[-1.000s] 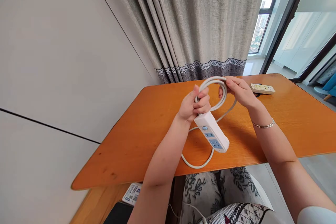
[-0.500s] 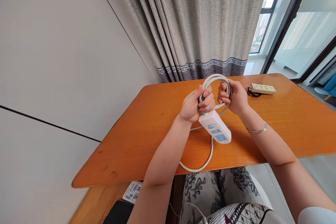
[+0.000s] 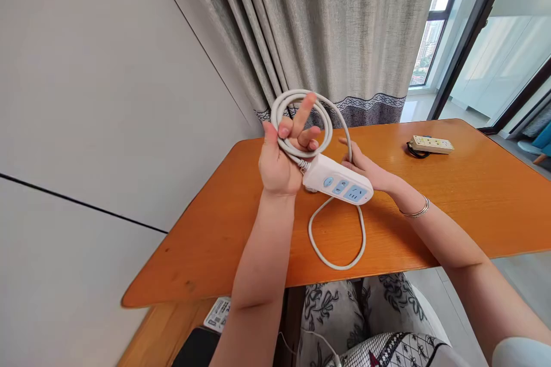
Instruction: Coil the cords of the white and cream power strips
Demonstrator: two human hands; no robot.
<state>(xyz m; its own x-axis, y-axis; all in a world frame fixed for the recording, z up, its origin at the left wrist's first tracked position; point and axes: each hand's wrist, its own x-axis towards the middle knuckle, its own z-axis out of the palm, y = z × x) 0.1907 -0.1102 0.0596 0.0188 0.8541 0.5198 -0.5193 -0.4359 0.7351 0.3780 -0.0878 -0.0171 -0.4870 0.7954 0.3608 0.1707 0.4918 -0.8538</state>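
Observation:
My left hand is raised palm up over the table, with the white cord of a power strip looped around its fingers. One finger points up through the coil, and the others are curled. The white power strip, with blue sockets and a blue switch, hangs tilted from the cord beside my left palm. Right of the coil, my right hand has the cord's outer run between thumb and forefinger; its other fingers are partly hidden behind the strip. A loose loop of cord dangles below the strip.
A second, cream power strip with a black cord lies at the right back of the orange wooden table. Behind the table hangs a grey curtain. A pale wall borders the left side. A printed white box sits below the front edge.
My left hand has moved left and turned palm up, its grip loosened and a finger extended. The coil has opened wider and shifted left. My right hand has moved lower; the strip swung more level.

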